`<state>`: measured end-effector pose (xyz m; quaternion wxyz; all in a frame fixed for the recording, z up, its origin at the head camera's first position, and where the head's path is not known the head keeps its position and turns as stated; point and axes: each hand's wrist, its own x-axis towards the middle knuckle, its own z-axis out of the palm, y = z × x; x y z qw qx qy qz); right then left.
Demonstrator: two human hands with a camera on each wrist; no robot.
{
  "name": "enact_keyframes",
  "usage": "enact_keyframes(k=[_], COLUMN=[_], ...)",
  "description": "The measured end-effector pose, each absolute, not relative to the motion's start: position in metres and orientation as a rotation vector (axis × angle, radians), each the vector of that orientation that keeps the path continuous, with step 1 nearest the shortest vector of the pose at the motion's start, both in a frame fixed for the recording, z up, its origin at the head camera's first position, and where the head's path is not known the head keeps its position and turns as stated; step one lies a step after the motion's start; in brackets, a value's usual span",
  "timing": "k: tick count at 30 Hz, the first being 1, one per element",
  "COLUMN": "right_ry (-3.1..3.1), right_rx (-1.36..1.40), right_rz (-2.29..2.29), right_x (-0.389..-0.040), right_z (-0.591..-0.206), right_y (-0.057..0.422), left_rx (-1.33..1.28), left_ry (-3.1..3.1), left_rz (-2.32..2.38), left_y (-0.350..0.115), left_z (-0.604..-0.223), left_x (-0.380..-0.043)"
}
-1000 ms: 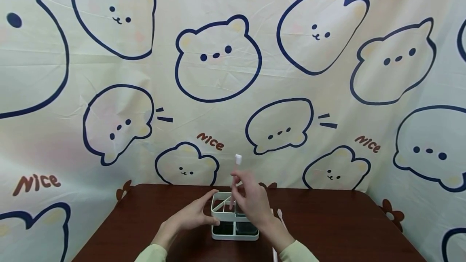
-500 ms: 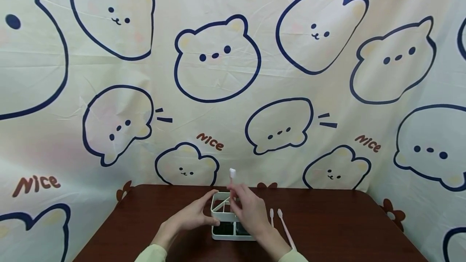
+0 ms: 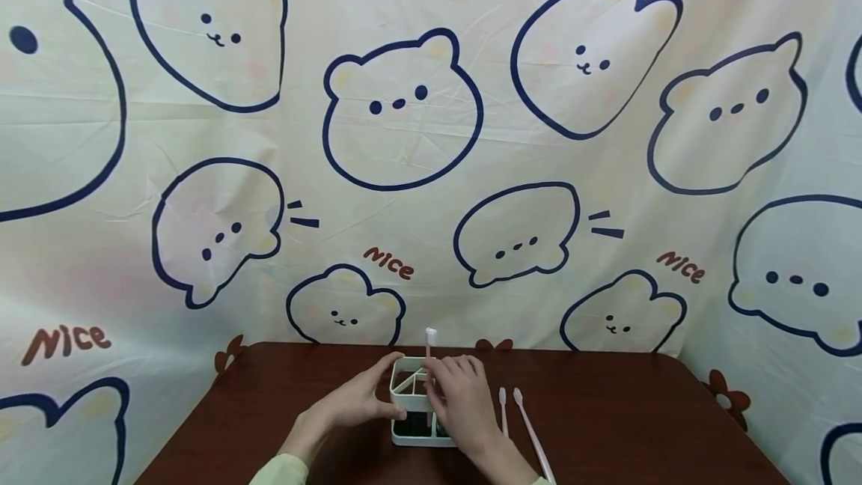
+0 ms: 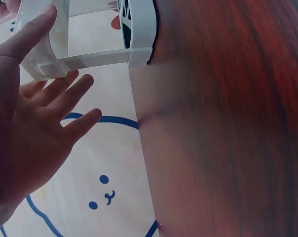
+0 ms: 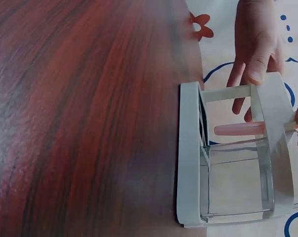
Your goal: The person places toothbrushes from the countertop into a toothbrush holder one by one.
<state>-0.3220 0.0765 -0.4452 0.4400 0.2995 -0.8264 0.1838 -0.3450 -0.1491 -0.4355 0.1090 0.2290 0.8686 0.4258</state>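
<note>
A pale green toothbrush holder [image 3: 412, 400] with a divided upper tier stands on the table. My left hand [image 3: 352, 399] steadies it by the upper tier's left side; in the left wrist view the thumb [image 4: 36, 30] lies along one face with fingertips at the other. With thumb and fingertips my right hand [image 3: 466, 403] pinches an upright pink toothbrush [image 3: 431, 337], its white head uppermost. Its handle passes through the upper tier, and the lower end [image 5: 238, 129] hangs above the base in the right wrist view. Beside it, a clear cup [image 5: 238, 216] sits in the holder.
Two more pink toothbrushes, a nearer-in one [image 3: 503, 410] and an outer one [image 3: 533, 432], lie right of the right hand on the dark wooden table [image 3: 626, 425]. A cartoon-printed cloth [image 3: 404, 223] hangs behind the table.
My right hand has moved down and slightly left, lowering the toothbrush through the upper tier; its head now stands lower. The left hand keeps its hold. Both toothbrushes on the table now show more fully.
</note>
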Motion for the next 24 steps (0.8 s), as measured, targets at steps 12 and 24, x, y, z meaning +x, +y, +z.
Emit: enact_keyframes(k=[12, 24], right_ry=[-2.061, -2.089], right_rx=[0.761, 0.781], right_rz=[0.411, 0.447], right_x=[-0.3191, -0.3172], right_z=[-0.4496, -0.4545], right_y=[0.0767, 0.0811], left_rx=[0.662, 0.671], left_ry=[2.547, 2.559], left_rz=[1.263, 1.25], left_y=[-0.1487, -0.1485], left_z=[-0.4334, -0.4318], left_x=[-0.3428, -0.3429])
